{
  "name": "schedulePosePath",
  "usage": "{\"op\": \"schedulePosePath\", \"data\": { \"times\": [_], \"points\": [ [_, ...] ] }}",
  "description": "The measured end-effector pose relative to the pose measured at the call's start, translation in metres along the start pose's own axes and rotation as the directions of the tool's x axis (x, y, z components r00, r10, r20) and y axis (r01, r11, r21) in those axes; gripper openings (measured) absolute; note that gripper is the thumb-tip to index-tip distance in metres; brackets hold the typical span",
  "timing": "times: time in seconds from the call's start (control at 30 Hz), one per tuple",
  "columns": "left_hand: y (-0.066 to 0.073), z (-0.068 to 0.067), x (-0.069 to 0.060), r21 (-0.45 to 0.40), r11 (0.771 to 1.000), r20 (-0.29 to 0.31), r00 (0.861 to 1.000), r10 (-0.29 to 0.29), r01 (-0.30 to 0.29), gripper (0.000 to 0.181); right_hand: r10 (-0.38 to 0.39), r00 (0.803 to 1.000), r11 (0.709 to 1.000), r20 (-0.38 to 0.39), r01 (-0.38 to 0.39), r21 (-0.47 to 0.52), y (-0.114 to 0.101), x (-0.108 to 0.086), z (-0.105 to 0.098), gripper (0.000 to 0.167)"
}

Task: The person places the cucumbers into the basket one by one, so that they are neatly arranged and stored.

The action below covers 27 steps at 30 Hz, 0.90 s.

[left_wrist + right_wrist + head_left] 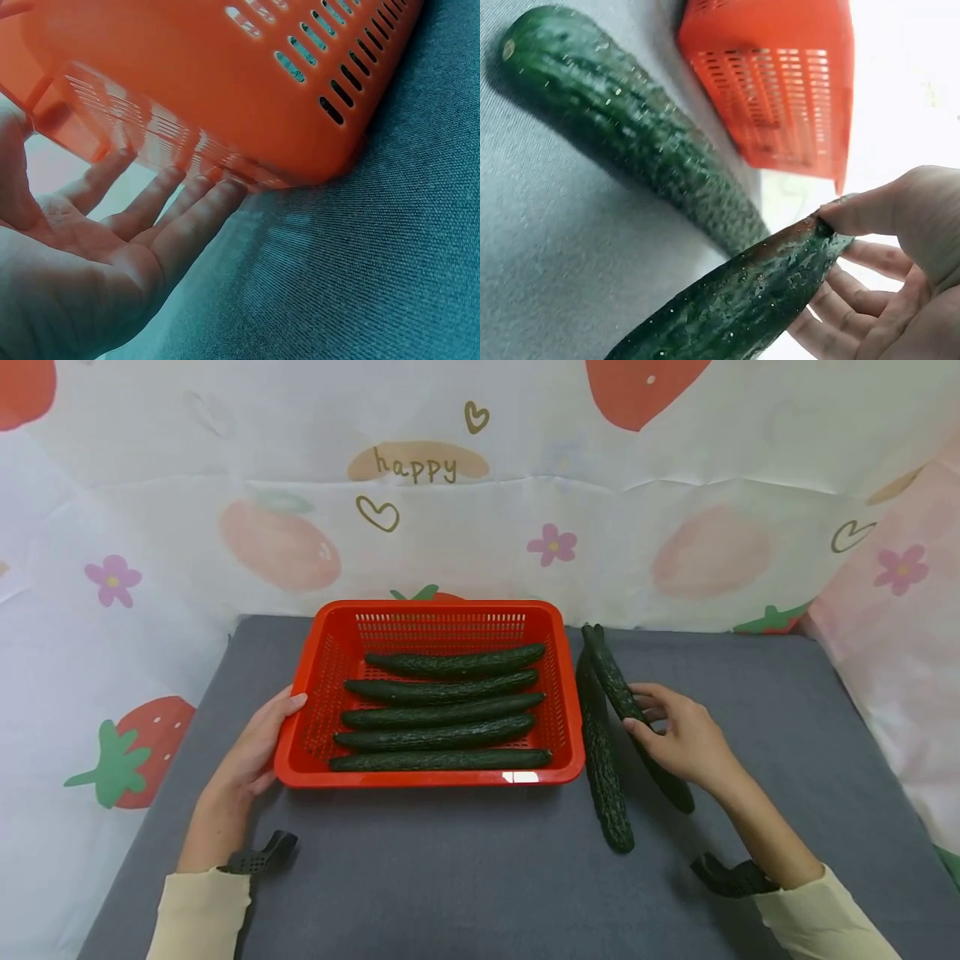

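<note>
A red plastic basket stands on the grey cloth with several dark green cucumbers lying side by side in it. My left hand holds the basket's left side, its thumb over the rim. In the left wrist view, the fingers lie against the outer wall. To the right of the basket, my right hand pinches a slanting cucumber between thumb and fingers. Another cucumber lies on the cloth between it and the basket; their far ends are close together.
A grey cloth covers the table. Behind it hangs a white curtain printed with strawberries, hearts and flowers. A black wrist strap sits on the left forearm, and a similar one on the right.
</note>
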<state>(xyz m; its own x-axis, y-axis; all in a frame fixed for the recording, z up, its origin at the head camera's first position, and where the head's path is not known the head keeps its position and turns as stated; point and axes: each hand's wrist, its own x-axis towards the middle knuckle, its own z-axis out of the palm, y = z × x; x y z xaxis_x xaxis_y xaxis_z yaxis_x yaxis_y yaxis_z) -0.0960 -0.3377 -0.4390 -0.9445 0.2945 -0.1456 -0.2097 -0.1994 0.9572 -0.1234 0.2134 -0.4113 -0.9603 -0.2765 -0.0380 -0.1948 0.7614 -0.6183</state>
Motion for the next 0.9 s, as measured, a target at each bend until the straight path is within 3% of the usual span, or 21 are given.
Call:
{"op": "schedulePosePath", "data": {
  "times": [0.47,0.73,0.9],
  "points": [
    [0.001,0.0,0.002,-0.034,0.999,0.011,1.0,0.004,-0.004,0.042,-0.069,0.996,0.997,-0.062,0.071,0.04,-0.018,0.001,-0.001,0.051],
    [0.001,0.003,0.001,-0.036,0.999,-0.048,0.998,-0.032,0.03,0.041,-0.146,0.98,0.987,-0.133,0.153,0.044,-0.031,0.004,-0.001,0.051],
    [0.0,0.003,0.001,-0.08,0.997,-0.032,0.999,-0.025,0.023,0.04,-0.187,0.971,0.981,-0.15,0.193,0.028,-0.042,0.008,-0.003,0.05]
  ]
}}
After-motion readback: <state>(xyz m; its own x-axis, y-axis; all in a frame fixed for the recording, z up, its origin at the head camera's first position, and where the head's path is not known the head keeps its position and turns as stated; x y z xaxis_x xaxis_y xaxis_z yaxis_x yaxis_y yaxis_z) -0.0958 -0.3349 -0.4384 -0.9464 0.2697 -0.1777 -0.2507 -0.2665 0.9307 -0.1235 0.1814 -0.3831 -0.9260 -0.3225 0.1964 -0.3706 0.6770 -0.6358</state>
